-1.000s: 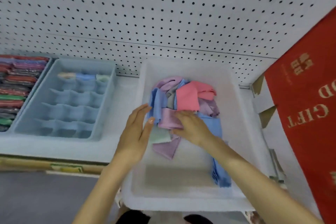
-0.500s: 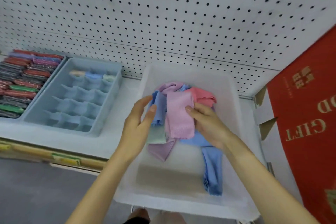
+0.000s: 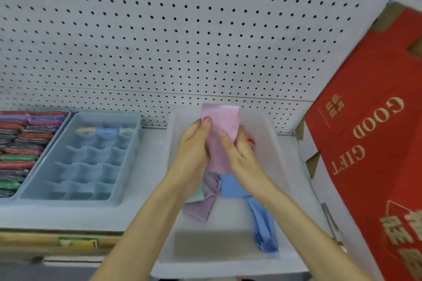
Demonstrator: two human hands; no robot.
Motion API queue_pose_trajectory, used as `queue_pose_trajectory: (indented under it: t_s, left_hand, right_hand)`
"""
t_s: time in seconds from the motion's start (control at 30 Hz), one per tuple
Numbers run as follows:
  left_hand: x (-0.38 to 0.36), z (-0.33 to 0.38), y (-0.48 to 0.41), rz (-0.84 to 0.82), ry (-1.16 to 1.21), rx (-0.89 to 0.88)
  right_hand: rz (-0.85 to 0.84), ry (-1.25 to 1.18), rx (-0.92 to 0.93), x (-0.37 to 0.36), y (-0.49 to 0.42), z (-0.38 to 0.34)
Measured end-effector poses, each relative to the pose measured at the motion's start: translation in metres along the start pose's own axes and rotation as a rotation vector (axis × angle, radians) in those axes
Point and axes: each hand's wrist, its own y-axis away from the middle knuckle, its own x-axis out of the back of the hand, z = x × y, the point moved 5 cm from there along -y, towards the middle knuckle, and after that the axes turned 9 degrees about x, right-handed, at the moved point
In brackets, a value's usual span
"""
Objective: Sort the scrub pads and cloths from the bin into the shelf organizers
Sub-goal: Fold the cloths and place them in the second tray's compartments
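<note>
Together, left hand and right hand grip the pink cloth.

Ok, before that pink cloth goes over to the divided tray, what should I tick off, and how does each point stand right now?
1. Grip on the pink cloth: ok. The left hand and right hand both pinch it.
2. Cloth free of the pile: cannot tell. Its lower end is hidden behind the hands, near the purple cloth and blue cloth.
3. Folded small enough for a compartment: not ok. It hangs as a long strip.
4. Free compartments in the divided tray: ok. Only its back row holds anything.
5. Bin emptied: not ok. Purple and blue cloths remain inside.
</note>
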Motion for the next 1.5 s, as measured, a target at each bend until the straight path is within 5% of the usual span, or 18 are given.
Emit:
queue_pose_trajectory:
  t_s: [0.13, 0.33, 0.6, 0.9, 1.17, 1.5]
  left_hand:
    - [0.003, 0.005, -0.001, -0.031, 0.194, 0.051]
    - [0.012, 0.002, -0.001, -0.017, -0.162, -0.019]
    - [0.035, 0.013, -0.006, -0.023, -0.101, 0.050]
    - [0.039, 0.009, 0.004, -0.111, -0.375, 0.082]
    - [0.046, 0.015, 0.011, -0.231, -0.406, 0.027]
    - [0.055, 0.000, 0.012, -0.267, -0.058, 0.173]
  right_hand:
    - [0.093, 0.123, 0.065, -0.008, -0.002, -0.003]
    - [0.100, 0.105, 0.025, -0.017, -0.007, 0.001]
    - [-0.133, -0.133, -0.197, -0.001, -0.010, 0.001]
    - [0.132, -0.051, -0.004, 0.002, -0.013, -0.003]
    - [-0.119, -0.288, -0.293, 0.005, 0.000, 0.013]
    - [-0.041, -0.644, -0.217, 0.002, 0.007, 0.018]
